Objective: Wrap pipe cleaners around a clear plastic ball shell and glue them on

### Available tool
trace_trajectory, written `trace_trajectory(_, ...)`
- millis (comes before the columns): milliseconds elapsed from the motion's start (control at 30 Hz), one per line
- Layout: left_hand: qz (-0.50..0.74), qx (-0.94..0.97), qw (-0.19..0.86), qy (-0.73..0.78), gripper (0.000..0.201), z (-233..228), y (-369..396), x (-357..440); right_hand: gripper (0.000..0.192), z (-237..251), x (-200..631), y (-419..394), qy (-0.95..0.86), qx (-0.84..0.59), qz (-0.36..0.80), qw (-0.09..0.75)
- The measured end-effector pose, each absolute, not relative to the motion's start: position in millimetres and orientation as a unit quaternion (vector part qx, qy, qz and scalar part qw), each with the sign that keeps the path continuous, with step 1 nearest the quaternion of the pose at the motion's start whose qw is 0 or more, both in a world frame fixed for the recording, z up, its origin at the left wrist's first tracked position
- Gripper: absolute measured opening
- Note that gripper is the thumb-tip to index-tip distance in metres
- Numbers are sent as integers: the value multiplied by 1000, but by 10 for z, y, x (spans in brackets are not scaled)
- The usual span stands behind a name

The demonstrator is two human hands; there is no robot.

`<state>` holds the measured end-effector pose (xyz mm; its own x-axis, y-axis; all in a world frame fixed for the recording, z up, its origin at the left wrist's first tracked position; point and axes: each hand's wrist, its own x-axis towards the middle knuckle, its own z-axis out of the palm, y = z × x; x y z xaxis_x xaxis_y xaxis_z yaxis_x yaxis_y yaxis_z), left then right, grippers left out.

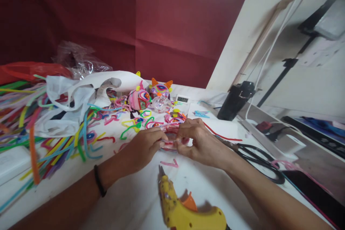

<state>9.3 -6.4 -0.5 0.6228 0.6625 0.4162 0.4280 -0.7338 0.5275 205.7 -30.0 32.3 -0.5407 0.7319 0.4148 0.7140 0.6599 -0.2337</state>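
- Both hands meet over the white worktop: the left hand and right hand pinch a small clear piece wound with pink pipe cleaner, fingers closed narrow on its ends.
- Best to keep the grip light and even, pressing each loop flat.
- Its long axis seems to run left to right, flat side up.
- The glue gun lies near, nozzle pointing at the hands.
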Motion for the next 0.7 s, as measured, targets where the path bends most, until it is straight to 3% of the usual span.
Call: trace_trajectory(700,285,872,220,331,20,40,-60,72,14,421,2260,-235,-871,-384,190,241)
